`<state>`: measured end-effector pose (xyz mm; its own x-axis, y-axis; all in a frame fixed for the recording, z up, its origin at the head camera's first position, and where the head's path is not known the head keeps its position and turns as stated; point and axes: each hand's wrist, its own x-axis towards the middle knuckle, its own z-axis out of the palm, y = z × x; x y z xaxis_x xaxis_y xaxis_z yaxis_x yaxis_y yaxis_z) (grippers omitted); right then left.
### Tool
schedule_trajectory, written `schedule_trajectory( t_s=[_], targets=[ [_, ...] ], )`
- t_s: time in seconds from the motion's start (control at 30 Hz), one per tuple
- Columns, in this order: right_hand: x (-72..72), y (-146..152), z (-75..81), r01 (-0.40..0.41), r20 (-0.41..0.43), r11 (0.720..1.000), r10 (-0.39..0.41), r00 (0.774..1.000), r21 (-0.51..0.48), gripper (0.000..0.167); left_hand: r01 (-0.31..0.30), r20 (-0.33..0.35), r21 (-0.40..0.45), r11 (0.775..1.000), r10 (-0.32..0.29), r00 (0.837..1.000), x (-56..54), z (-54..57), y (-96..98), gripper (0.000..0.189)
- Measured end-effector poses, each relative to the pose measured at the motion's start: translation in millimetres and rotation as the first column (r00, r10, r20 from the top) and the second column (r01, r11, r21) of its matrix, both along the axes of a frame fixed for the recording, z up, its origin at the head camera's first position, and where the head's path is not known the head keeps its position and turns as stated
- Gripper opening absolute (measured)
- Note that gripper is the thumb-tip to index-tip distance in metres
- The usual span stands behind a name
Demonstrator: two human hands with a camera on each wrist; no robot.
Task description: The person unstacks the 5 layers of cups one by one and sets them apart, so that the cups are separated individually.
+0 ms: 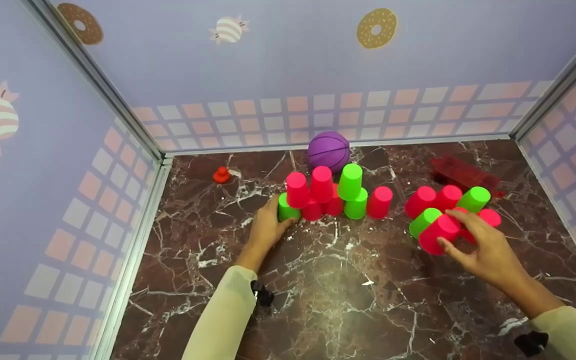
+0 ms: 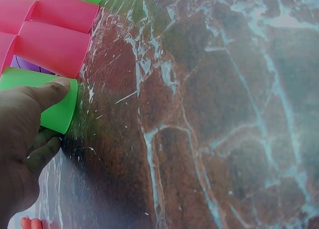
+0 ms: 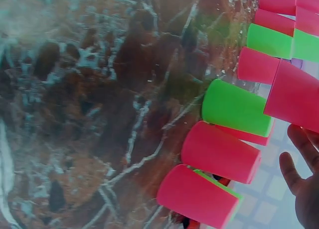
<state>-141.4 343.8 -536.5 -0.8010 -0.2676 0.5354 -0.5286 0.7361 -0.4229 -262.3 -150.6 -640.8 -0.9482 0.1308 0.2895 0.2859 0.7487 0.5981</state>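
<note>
My left hand grips a green cup at the left end of a row of upside-down cups. In the left wrist view, the thumb lies on the cup's near side and the fingers reach behind. Two red cups and a green cup stand upside down on top of that row. At the row's right end is a red cup. My right hand holds a red cup by thumb and fingers, raised over a second group of red and green cups.
Behind the stack, a purple ball sits near the back wall. A small red toy lies at the back left, and a translucent red object lies at the back right. Patterned walls bound the dark marbled floor on three sides.
</note>
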Motion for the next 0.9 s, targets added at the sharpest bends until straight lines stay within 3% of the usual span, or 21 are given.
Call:
schedule_trajectory(
  t_s=[0.1,0.2,0.27,0.33,0.43,0.57,0.67,0.7,0.9],
  targets=[
    [3.5,2,-9.3,0.001,0.021,1.0,-0.001,1.0,0.012,0.071,-0.015,0.046,-0.004,1.0,0.015,0.999,11.8,24.4,5.9,0.064],
    [6.1,4,-21.4,0.011,0.052,1.0,-0.012,0.999,0.022,0.07,-0.034,0.081,-0.027,0.999,0.036,0.996,15.6,32.3,9.3,0.064],
    [7.5,6,-29.6,0.019,0.069,0.999,-0.021,0.997,0.031,0.07,-0.037,0.062,-0.039,0.999,0.039,0.997,6.8,13.8,5.2,0.067],
    [8.8,8,-37.1,0.023,0.081,0.999,-0.026,0.996,0.036,0.069,-0.033,0.041,-0.028,0.999,0.035,0.999,1.1,3.1,2.6,0.067],
    [11.2,9,-45.6,0.027,0.092,0.998,-0.031,0.995,0.05,0.07,-0.019,0.008,-0.008,1.0,0.019,1.0,-0.1,-1.4,0.6,0.067],
    [13.2,9,-51.4,0.03,0.1,0.997,-0.036,0.994,0.066,0.07,-0.009,0.02,0.012,1.0,0.008,1.0,11.6,20.8,4.1,0.065],
    [13.2,8,-52.2,0.029,0.105,0.997,-0.036,0.994,0.069,0.07,-0.013,0.045,0.006,1.0,0.013,0.999,12.9,25.6,5.6,0.064],
    [12.9,7,-52.1,0.028,0.105,0.997,-0.035,0.994,0.07,0.071,-0.019,0.065,0.002,1.0,0.019,0.998,16.4,33.2,8.7,0.063],
    [12.4,5,-52.6,0.026,0.106,0.997,-0.034,0.994,0.073,0.071,-0.028,0.087,-0.017,0.999,0.029,0.996,15.8,32.2,8.7,0.063]
  ],
)
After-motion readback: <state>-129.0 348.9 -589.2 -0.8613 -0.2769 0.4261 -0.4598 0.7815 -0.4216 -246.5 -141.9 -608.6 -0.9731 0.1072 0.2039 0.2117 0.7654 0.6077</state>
